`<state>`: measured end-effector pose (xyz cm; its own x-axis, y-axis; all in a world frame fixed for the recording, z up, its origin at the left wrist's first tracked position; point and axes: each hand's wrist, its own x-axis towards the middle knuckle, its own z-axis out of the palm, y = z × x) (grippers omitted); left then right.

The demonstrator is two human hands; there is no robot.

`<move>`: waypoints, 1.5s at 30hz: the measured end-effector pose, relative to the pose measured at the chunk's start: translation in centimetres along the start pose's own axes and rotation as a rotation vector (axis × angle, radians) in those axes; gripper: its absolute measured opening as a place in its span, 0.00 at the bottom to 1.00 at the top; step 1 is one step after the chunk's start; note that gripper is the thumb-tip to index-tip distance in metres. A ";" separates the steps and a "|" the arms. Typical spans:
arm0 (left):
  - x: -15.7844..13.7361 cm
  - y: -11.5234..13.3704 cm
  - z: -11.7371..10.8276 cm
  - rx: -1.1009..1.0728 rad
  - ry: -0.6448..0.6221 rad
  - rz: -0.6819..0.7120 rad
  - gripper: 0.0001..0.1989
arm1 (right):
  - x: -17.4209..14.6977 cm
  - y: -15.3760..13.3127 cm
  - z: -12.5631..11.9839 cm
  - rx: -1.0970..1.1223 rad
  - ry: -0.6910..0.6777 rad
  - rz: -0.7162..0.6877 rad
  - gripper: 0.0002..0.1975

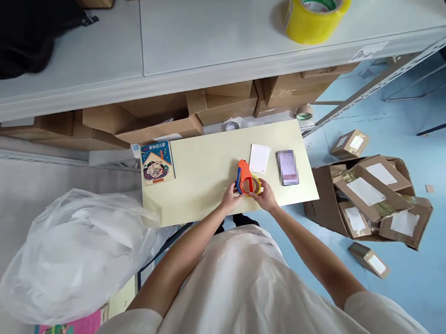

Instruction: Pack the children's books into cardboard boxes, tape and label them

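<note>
An orange and blue tape dispenser (244, 169) is held over the near edge of a pale yellow table (197, 189). My left hand (231, 197) closes on its blue left side. On the other side, my right hand (265, 196) grips it by the roll of yellow tape (258, 183) at its lower end. White paper sheets (259, 158) lie just beyond the dispenser. Further right is a dark-edged rectangular object with a blurred face (287, 167). A picture book (157, 163) lies at the table's left end.
A grey shelf (213, 33) crosses above the table, bearing a large yellow tape roll (318, 8). Open cardboard boxes (144, 126) line the back. At right, a big carton (324, 200) holds several labelled parcels. A clear plastic bag (76, 253) bulges at left.
</note>
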<state>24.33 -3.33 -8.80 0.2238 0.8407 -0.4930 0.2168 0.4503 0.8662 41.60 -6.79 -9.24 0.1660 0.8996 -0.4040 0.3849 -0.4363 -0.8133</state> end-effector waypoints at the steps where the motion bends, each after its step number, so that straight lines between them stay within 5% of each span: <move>1: 0.0 -0.2 0.1 0.003 -0.008 -0.010 0.30 | 0.0 0.3 0.0 -0.005 0.000 -0.009 0.39; 7: 0.0 -0.8 0.1 0.037 -0.065 -0.074 0.34 | 0.2 1.1 -0.1 -0.012 -0.018 -0.053 0.40; 11: -0.2 -1.1 -0.8 0.257 -0.116 -0.149 0.31 | 0.4 1.2 -0.3 -0.009 -0.044 -0.068 0.42; 19: -3.1 -0.9 -6.4 0.449 -0.076 -0.183 0.24 | -0.3 1.6 0.6 -0.033 0.091 -0.025 0.46; 23: -5.7 0.5 -9.9 0.476 -0.060 -0.146 0.24 | -1.9 0.2 0.7 -0.189 0.293 -0.264 0.37; 26: -7.6 2.0 -12.1 0.525 -0.033 -0.088 0.24 | -2.6 -2.4 0.9 -0.265 0.301 -0.475 0.29; 29: -9.7 3.3 -14.2 0.617 0.032 -0.017 0.25 | -2.8 -5.5 2.1 -0.256 0.143 -0.600 0.24; 34: -15.1 3.4 -18.8 0.778 0.135 0.031 0.23 | -2.7 -10.6 6.7 -0.193 -0.249 -0.589 0.16; 40: -23.3 -1.3 -26.8 0.901 0.363 -0.075 0.23 | -4.7 -16.6 15.3 -0.427 -0.589 -0.654 0.14; 45: -25.1 -4.5 -32.9 0.905 0.408 -0.095 0.21 | -5.8 -20.4 24.0 -0.757 -0.881 -0.799 0.20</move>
<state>-13.48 -16.56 2.36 -0.1390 0.9287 -0.3437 0.8974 0.2649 0.3529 10.99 -3.64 -0.36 -0.8319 0.4656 -0.3020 0.5390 0.5485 -0.6392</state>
